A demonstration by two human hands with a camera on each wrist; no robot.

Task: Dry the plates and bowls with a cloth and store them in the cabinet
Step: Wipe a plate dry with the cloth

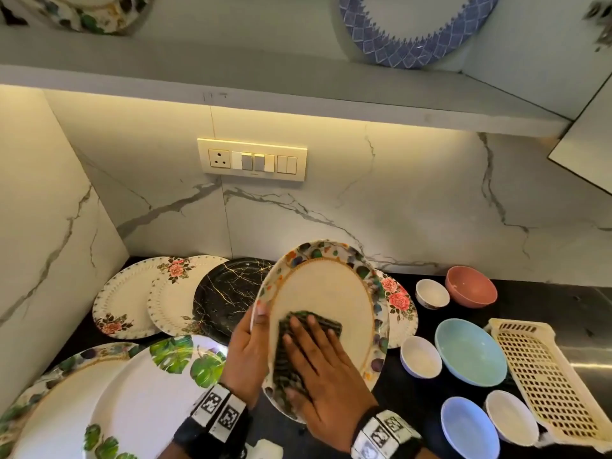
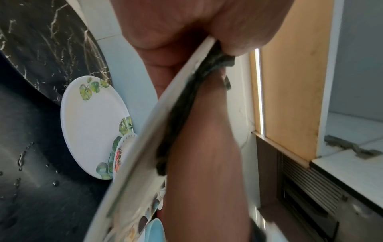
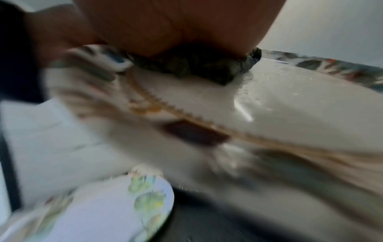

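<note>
A cream plate with a leaf-patterned rim [image 1: 334, 293] is held tilted above the black counter. My left hand [image 1: 246, 346] grips its left edge, thumb over the rim. My right hand [image 1: 318, 369] lies flat on the plate's face and presses a dark green patterned cloth [image 1: 291, 352] against it with straight fingers. The left wrist view shows the plate edge-on [image 2: 149, 147] with the cloth [image 2: 182, 114] behind it. Blurred in the right wrist view, the cloth [image 3: 199, 65] sits under my palm on the wet plate [image 3: 290, 106].
Several more plates lie on the counter at left: floral plates [image 1: 132, 293], a black marble plate [image 1: 228, 293], a green-leaf plate [image 1: 159, 392]. Bowls stand at right: pink [image 1: 470, 291], light blue [image 1: 470, 356], small white ones. A cream plastic rack [image 1: 543, 376] is far right. A shelf above holds a blue-patterned plate [image 1: 414, 31].
</note>
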